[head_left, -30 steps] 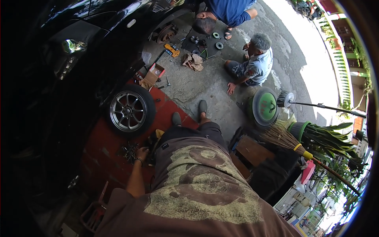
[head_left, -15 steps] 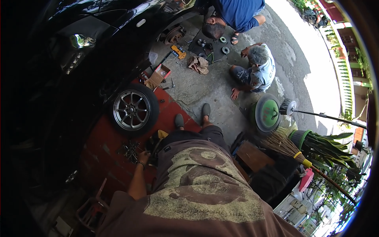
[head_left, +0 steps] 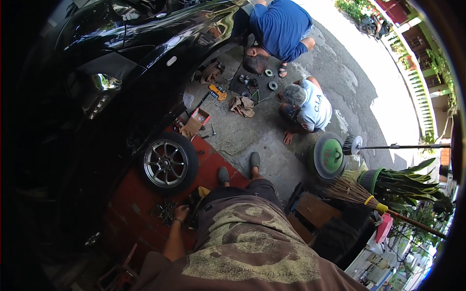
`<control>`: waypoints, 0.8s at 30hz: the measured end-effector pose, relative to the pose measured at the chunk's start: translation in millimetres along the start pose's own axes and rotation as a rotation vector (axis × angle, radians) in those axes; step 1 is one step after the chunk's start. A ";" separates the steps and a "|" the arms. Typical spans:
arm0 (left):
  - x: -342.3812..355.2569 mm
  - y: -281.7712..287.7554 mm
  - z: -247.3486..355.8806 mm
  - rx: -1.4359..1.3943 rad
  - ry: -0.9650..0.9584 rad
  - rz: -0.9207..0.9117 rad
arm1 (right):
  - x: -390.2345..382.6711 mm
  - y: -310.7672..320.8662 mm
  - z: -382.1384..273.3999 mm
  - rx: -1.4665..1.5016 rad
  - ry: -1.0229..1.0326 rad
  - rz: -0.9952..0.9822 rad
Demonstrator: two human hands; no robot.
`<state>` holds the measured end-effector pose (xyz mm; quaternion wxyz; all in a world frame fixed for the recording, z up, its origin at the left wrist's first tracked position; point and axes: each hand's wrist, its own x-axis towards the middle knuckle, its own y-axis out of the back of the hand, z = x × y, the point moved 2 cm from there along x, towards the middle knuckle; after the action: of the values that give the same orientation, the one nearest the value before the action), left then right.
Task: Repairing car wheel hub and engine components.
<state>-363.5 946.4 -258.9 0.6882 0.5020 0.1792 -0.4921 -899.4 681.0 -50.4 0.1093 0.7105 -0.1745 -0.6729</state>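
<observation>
My left hand (head_left: 180, 212), with a dark bracelet at its wrist, is low on the red tiled floor. Its fingers look curled; whatever they may hold is too small to make out. Right beside them lies a loose pile of metal hand tools (head_left: 164, 212), probably wrenches. A yellow and dark object (head_left: 203, 192), partly hidden by my shorts, is on the hand's other side. Just ahead, a car wheel (head_left: 167, 164) with a silver spoked rim lies flat beside the black car. My right hand does not show.
Two people crouch ahead, one in a blue shirt (head_left: 280, 30), one in a light shirt (head_left: 314, 106). Near them are a brown rag (head_left: 241, 106), an orange socket set (head_left: 218, 92) and an opened box (head_left: 195, 122). A green-lidded bin (head_left: 328, 156) and broom (head_left: 353, 192) stand right.
The view has tipped, so the scene sits lower in the picture. The person in the light shirt has bent further forward, head lowered. My left hand stays beside the tool pile.
</observation>
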 end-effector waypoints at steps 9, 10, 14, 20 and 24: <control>22.8 13.0 32.6 -0.150 0.105 -0.049 | -6.1 -14.1 17.5 -0.068 0.009 -0.076; 28.5 12.9 34.4 -0.059 0.055 -0.042 | -5.9 -13.8 22.8 -0.082 0.006 -0.091; 47.7 21.7 33.2 0.168 0.074 -0.087 | 85.2 31.4 37.7 0.181 -0.042 0.539; 115.1 34.4 122.0 -0.162 0.190 -0.057 | 164.8 198.2 -136.8 0.333 0.374 0.619; 182.3 23.5 276.9 -0.414 0.089 0.075 | 298.3 244.9 -225.2 0.279 0.588 0.495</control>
<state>-329.6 615.8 -262.3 0.7861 0.3773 0.2878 -0.3962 -690.3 321.1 -212.9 0.2158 0.8171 -0.3910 -0.3645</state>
